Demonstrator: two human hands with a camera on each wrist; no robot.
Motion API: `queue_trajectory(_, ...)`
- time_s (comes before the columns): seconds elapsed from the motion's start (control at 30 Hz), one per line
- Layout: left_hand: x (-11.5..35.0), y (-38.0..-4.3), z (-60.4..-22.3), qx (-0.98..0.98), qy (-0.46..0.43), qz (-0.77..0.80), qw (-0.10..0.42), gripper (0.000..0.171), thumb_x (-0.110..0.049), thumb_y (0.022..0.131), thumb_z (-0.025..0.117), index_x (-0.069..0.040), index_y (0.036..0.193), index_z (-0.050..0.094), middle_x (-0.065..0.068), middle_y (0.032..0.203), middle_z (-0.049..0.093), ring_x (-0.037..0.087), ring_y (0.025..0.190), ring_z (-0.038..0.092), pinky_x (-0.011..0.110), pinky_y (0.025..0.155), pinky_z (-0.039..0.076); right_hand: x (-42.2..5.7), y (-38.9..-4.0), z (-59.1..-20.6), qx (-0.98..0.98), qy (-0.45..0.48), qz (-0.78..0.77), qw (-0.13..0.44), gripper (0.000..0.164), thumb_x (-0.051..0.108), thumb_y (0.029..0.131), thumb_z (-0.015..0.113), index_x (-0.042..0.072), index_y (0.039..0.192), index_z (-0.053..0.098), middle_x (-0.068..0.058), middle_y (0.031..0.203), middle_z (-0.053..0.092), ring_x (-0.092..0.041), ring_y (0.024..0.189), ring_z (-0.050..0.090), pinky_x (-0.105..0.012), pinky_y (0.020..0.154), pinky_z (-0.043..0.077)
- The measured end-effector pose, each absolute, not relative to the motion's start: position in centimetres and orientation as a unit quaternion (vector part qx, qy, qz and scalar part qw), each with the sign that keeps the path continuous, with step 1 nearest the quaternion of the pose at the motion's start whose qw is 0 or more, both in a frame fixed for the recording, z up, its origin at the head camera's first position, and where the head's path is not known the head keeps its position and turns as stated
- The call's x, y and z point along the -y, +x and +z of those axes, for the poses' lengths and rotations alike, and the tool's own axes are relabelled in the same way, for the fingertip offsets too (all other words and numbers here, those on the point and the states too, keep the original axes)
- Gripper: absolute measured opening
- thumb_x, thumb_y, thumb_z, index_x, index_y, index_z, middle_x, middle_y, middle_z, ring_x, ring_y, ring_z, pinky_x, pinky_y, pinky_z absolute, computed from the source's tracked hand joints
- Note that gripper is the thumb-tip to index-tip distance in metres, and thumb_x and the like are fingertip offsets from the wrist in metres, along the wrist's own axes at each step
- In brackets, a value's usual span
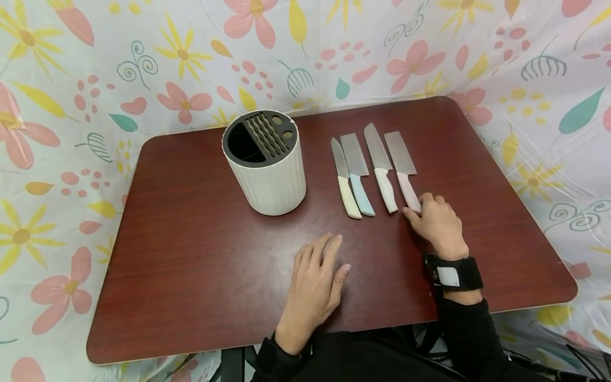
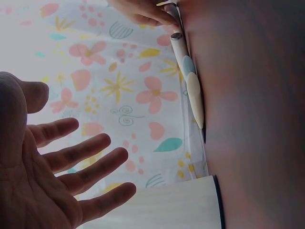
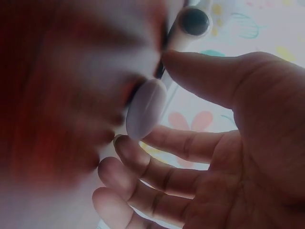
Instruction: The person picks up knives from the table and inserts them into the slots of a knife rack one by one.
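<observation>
In the head view my right hand (image 1: pixel 436 223) is at the handle of a pink-handled cleaver (image 1: pixel 406 178). The right wrist view shows that handle's butt (image 3: pixel 147 109) between thumb and index finger, with a gap on the thumb side and the fingers only slightly bent. To its left lie a white-handled chef's knife (image 1: pixel 379 154), a blue-handled cleaver (image 1: pixel 355 159) and a narrow cream-handled knife (image 1: pixel 345 180), blades pointing away. My left hand (image 1: pixel 312 281) is near the table's front edge, fingers spread and holding nothing; its palm (image 2: pixel 38 186) shows in the left wrist view.
A white ribbed knife block (image 1: pixel 274 185) stands left of the knives, its dark top (image 1: pixel 260 138) divided into an open compartment, wavy slots and round holes. The brown table (image 1: pixel 181 265) has rounded corners. A flowered cloth (image 1: pixel 186 58) hangs behind it.
</observation>
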State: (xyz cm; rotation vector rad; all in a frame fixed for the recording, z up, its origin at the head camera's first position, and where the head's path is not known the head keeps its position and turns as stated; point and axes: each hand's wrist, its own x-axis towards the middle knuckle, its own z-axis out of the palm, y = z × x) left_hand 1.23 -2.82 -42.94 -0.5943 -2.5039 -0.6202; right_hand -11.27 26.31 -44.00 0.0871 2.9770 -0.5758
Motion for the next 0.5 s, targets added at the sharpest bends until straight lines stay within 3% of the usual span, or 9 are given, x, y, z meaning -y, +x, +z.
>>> queue_trajectory(0.5, 2.9, 1.38, -43.03, 0.917, -0.219, -0.231, 0.241, 0.048, -0.038, 0.109, 0.042, -0.01, 0.147, 0.05, 0.015, 0.138, 0.061, 0.028, 0.125, 0.059, 0.046, 0.103, 0.048, -26.12, -11.83, -43.76, -0.98, 0.043, -0.186, 0.055, 0.037, 0.03, 0.098, 0.063, -0.004, 0.09, 0.05, -0.025, 0.086, 0.054, -0.041, 0.074, 0.058, -0.046, 0.055, 0.043)
